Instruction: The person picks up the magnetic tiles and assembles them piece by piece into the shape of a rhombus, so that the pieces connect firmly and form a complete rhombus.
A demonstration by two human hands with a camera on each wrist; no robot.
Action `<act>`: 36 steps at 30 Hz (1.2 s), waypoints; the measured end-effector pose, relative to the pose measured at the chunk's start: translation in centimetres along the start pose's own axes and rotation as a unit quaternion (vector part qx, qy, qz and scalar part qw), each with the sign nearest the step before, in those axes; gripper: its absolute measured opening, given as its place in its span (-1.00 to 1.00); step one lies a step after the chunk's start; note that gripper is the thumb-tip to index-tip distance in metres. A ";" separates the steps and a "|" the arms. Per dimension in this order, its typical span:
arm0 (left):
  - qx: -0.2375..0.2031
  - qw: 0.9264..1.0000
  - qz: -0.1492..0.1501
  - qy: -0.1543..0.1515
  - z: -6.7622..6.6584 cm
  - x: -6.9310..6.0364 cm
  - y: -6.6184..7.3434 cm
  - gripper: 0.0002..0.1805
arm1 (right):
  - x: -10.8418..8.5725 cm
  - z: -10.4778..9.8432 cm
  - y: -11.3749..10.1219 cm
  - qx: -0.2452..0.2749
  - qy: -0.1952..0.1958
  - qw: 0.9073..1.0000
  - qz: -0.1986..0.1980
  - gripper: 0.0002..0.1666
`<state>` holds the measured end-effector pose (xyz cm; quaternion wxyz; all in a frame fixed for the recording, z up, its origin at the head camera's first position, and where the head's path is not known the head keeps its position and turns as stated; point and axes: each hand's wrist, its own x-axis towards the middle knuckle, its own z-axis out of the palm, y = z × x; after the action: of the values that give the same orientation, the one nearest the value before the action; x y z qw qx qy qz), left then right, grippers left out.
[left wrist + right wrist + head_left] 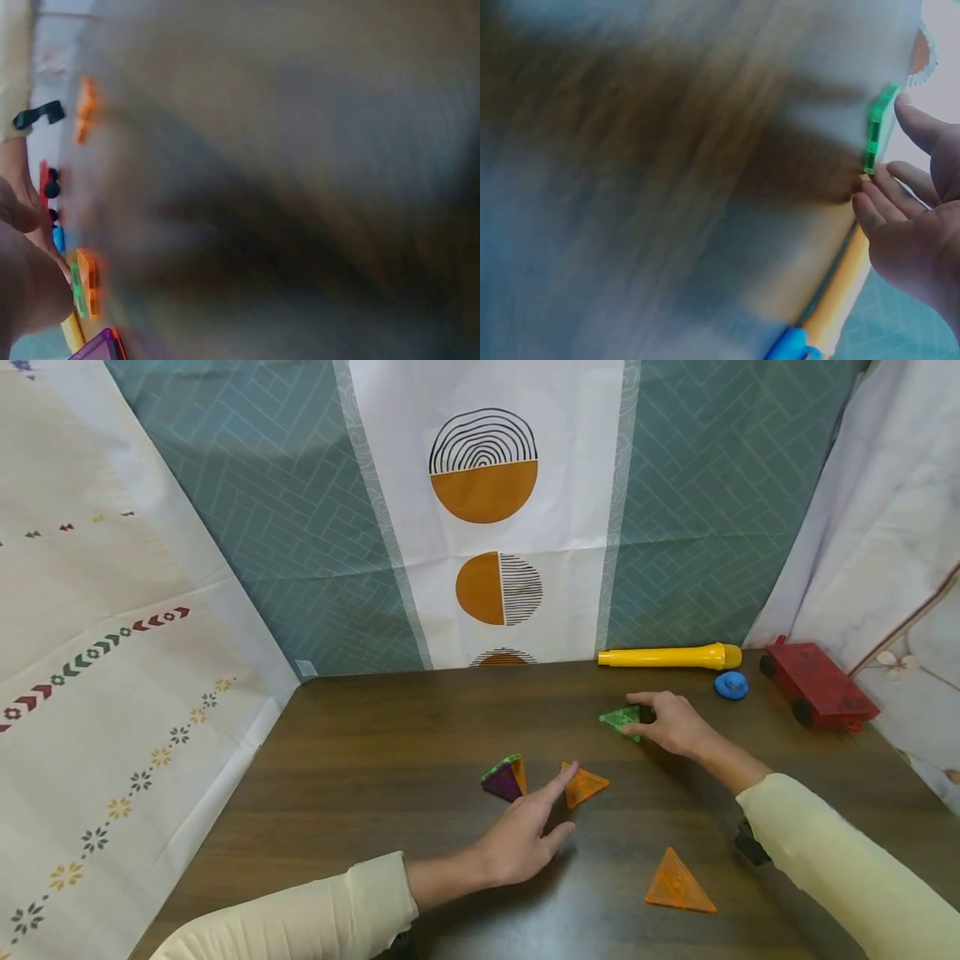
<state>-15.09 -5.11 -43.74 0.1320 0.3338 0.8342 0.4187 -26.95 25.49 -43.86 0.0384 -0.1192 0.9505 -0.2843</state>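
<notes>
My left hand reaches over the table with its index finger stretched out to an orange triangular tile; its thumb stands apart. Just left of that fingertip stands a small cluster of leaning tiles, one purple, one green and one orange. Farther back, my right hand is at a green triangular tile, thumb and fingers spread on either side of it. The right wrist view has this green tile between thumb and fingers; firm contact is unclear.
Another orange triangular tile lies nearer, at the front right. Along the back edge are a yellow toy microphone, a blue rubber duck and a red toy cart. Cloth hangs behind the table and at both sides.
</notes>
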 end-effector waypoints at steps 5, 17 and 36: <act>0.119 0.993 0.018 -0.008 0.4 0.1 -0.6 -0.10 | -0.2 0.2 0.2 -0.002 0.017 1.000 -0.005 -0.21; 0.176 0.983 0.036 -0.026 1.7 -0.2 -2.4 -0.05 | -0.1 0.3 0.3 0.027 0.052 0.997 -0.049 -0.30; 0.189 0.981 0.044 -0.028 2.0 -0.5 -2.6 0.01 | -1.1 1.7 -0.8 0.073 0.086 0.993 -0.024 -0.36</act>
<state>-14.91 -5.31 -46.99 0.0712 0.4004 0.8788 0.2495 -25.53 24.22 -44.81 -0.0416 -0.1141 0.9237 -0.3633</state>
